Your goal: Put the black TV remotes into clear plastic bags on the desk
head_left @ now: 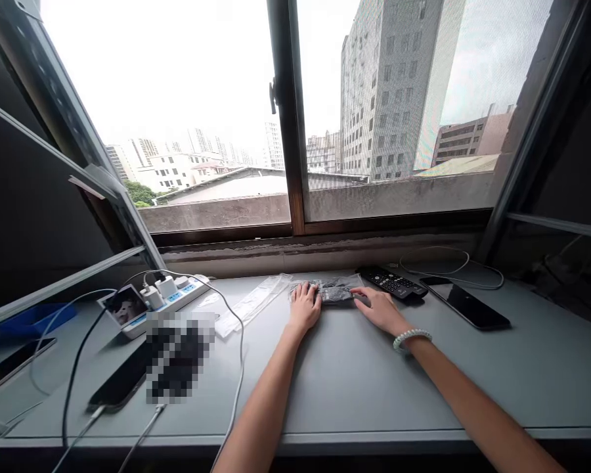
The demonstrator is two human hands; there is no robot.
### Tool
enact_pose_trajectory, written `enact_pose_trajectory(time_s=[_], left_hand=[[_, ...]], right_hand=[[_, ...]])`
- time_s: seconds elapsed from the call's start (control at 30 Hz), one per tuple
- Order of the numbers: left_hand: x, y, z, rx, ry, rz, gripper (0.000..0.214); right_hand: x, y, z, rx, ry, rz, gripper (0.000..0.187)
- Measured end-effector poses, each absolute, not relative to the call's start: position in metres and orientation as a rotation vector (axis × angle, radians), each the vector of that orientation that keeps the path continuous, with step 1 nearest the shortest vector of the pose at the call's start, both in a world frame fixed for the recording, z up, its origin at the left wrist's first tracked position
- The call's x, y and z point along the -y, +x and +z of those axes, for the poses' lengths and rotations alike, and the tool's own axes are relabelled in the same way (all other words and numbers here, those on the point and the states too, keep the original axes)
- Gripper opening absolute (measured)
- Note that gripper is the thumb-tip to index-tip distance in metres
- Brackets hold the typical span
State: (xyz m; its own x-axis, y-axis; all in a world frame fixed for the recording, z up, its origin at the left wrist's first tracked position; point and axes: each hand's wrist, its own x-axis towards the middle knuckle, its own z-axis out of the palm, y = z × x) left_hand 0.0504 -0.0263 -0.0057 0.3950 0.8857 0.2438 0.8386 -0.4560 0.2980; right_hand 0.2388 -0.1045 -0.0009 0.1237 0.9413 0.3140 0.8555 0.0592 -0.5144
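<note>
A dark remote control in a clear plastic bag (333,293) lies crosswise on the desk between my hands. My left hand (305,306) is over its left end, fingers curled onto the plastic and thumb along the near side. At the other end, my right hand (380,310) has its index finger stretched to the bag's edge, the thumb held apart below it. A beaded bracelet (412,337) circles the right wrist. Just beyond that hand lie black remote controls (391,282). Flat clear plastic bags (256,303) lie left of my left hand.
A black phone (465,303) and a looped white cable (473,263) lie on the right of the grey desk (354,387). To the left are a power strip (177,299) with plugs, a small framed picture (127,306), a charging phone (123,374), a pixelated patch and trailing cables. A window (295,217) stands behind.
</note>
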Motion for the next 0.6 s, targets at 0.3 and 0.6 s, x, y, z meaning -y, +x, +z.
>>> enact_pose_trajectory(time_s=[0.3, 0.6], left_hand=[[0.025, 0.050, -0.003, -1.452, 2.401, 0.700, 0.036], [0.006, 0.008, 0.008, -1.965, 2.057, 1.086, 0.036]], right_hand=[[0.105, 0.241, 0.000, 1.618, -1.811, 0.194, 0.032], [0.103, 0.259, 0.001, 1.396, -1.830, 0.001, 0.030]])
